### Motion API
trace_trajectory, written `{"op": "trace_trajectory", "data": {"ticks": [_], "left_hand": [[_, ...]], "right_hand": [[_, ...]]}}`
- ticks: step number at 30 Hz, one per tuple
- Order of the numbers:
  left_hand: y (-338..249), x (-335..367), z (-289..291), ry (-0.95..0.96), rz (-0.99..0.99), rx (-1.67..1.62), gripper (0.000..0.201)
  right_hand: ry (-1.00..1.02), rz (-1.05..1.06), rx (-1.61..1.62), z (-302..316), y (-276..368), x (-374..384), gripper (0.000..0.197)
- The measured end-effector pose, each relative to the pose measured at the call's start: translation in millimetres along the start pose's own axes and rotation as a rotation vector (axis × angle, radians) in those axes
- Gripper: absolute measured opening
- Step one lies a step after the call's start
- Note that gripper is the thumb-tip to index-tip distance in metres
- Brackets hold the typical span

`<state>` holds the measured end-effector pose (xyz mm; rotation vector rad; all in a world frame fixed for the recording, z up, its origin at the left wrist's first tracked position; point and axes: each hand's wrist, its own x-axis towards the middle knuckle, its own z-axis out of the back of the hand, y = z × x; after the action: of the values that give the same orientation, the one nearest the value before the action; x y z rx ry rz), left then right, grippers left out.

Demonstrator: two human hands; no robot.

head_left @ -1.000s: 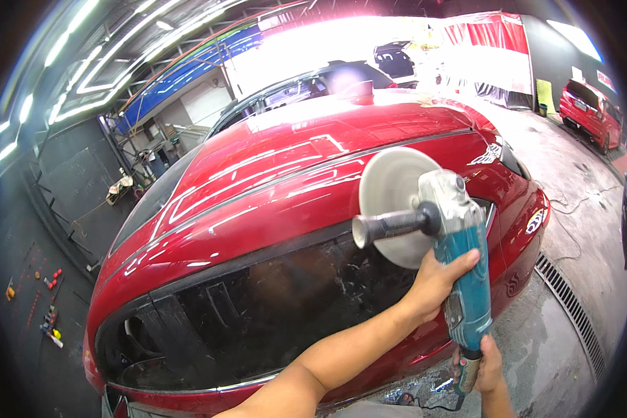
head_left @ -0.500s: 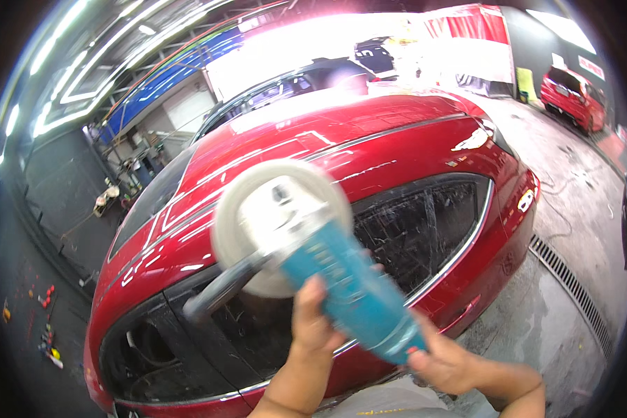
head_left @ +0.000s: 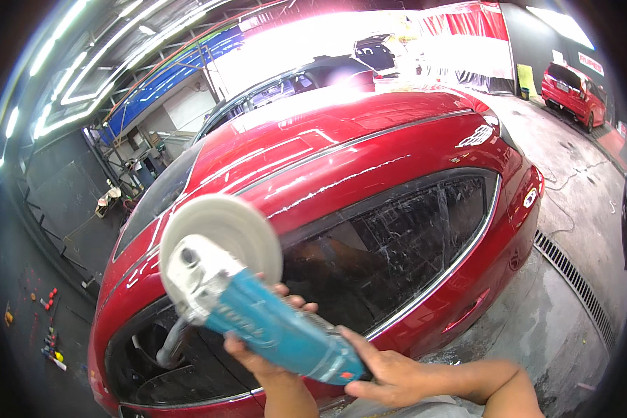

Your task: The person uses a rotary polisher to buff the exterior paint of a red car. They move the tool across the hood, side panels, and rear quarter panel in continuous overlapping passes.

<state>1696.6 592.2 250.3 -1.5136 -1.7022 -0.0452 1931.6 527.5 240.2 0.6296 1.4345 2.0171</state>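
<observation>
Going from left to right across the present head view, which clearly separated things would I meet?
Pale crumpled cloth-like bundle → pale round polisher pad → right hand → upright yellow-green panel → red parked hatchback.

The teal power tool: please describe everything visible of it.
The teal power tool has a plastic-looking body, a pale metal-looking head, a grey side handle and a round, pale disc, slightly blurred. It slants up-left across the view, in front of the red car; whether they touch is unclear. The left hand grips its middle, the right hand its rear end.
</observation>
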Motion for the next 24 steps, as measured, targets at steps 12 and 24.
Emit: {"op": "trace_trajectory", "data": {"ticks": [12, 24], "left_hand": [[230.6, 84.3, -75.0, 0.199, 0.743, 0.203, 0.068], [159.9, 27.8, -29.1, 0.109, 0.616, 0.174, 0.088]], "right_hand": [[-0.911, 0.030, 0.582, 41.3, -145.4, -127.8, 0.076], [-0.676, 0.095, 0.287, 20.2, -126.7, -106.5, 0.092]]}}
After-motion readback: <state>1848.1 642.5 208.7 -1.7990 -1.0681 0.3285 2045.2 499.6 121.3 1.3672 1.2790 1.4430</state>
